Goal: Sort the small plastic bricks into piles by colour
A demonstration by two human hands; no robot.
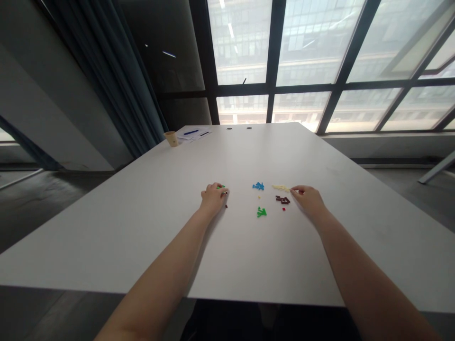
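My left hand (212,198) rests on the table with its fingers curled in. A green piece (221,187) shows in part at its fingertips, and a small dark brown piece (226,206) lies beside the hand. What the left fingers grip is hidden. To the right, my right hand (308,198) pinches at the right end of a row of pale yellow pieces (280,188); whatever is in the pinch is too small to name. Between the hands lie small blue pieces (259,186), green pieces (261,212), dark brown pieces (283,200), a red piece (283,209) and a lone yellow piece (259,197).
The long white table (142,227) runs towards large windows. A tan paper cup (172,139) stands by its far left edge, beside papers (188,136) with a blue pen (191,132). Two dark round fittings sit at the far end. A blue curtain (117,71) hangs left.
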